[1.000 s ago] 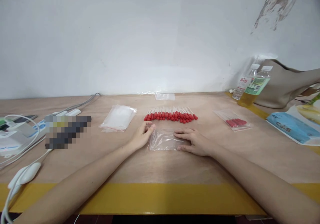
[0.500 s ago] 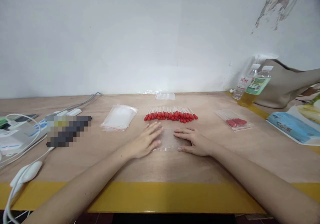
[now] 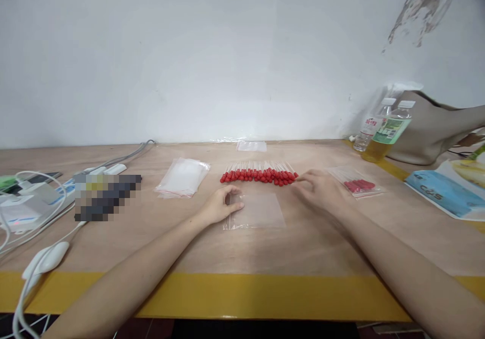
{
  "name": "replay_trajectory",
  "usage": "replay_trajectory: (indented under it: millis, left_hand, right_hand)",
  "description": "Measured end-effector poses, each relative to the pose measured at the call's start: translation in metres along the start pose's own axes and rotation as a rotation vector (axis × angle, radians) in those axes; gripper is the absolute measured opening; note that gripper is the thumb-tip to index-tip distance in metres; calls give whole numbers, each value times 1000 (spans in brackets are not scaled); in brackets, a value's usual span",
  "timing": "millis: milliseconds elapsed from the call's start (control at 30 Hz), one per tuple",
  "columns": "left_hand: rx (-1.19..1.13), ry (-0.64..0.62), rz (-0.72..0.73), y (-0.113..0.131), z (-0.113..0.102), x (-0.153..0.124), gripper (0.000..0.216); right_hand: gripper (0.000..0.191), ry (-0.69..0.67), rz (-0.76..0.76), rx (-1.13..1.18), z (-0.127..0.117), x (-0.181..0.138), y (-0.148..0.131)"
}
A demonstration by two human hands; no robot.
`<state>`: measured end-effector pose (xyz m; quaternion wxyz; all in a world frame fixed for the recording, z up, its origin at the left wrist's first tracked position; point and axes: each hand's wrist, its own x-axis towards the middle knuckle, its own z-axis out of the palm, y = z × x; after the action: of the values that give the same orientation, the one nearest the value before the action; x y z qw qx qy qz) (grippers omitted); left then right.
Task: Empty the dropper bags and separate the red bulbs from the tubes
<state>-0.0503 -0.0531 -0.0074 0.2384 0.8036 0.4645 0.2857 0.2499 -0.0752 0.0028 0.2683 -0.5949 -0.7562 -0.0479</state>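
Observation:
A clear zip bag (image 3: 261, 211) lies flat on the table in front of me. My left hand (image 3: 220, 205) rests at its left edge, fingers curved and thumb apart over the plastic. Beyond the bag is a row of thin pale sticks with red bulb-like heads (image 3: 257, 176), heads towards me. My right hand (image 3: 320, 190), slightly blurred, is at the right end of that row. Its fingertips are close to the last red heads; whether they touch cannot be made out. Nothing shows in either hand.
A stack of clear bags (image 3: 184, 177) lies left, a filled bag of red-headed sticks (image 3: 358, 183) right. Farther right are two bottles (image 3: 388, 129), a grey-beige bag (image 3: 424, 127) and a blue packet (image 3: 443, 190). Cables and a power strip (image 3: 70, 187) occupy the left side.
My right hand has left the clear bag and moved right and away from me to the row's end. My left hand has drawn slightly left, its fingers now more curled.

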Motion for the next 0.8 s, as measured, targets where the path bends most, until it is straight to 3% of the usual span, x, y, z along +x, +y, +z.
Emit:
replay_trajectory:
  millis: [67, 200, 267, 333, 400, 500, 567, 633, 700, 800]
  left_hand:
    - [-67, 6, -94, -4, -1, 3, 46]
    - [-182, -93, -226, -1, -13, -1, 54]
    - [-212, -185, -219, 3, -18, -4, 41]
    - [-245, -201, -182, 6, -23, -5, 33]
    - [-291, -87, -158, 6, -32, -3, 33]
    - [-361, 287, -200, -6, -56, 6, 34]
    - [-357, 579, -277, -23, -79, 10, 29]
    - [-238, 751, -365, -44, -100, 9, 23]
    - [42, 789, -448, -65, -115, 6, 22]
    - [421, 653, -598, -83, -120, 0, 33]
  right_hand:
    - [34, 78, 242, -275, -6, 3, 26]
    - [54, -16, 629, -486, -9, 3, 76]
    - [55, -115, 744, -481, -7, 2, 94]
    - [43, -205, 737, -476, -4, 2, 104]
    - [32, -247, 688, -482, -2, 3, 105]
    - [29, -226, 667, -495, -5, 4, 98]
    - [27, -149, 684, -458, -10, 4, 94]
    - [25, -34, 732, -404, -19, 4, 91]
    - [29, 64, 785, -378, -28, 6, 89]
    - [36, 304, 693, -341, -38, 10, 74]
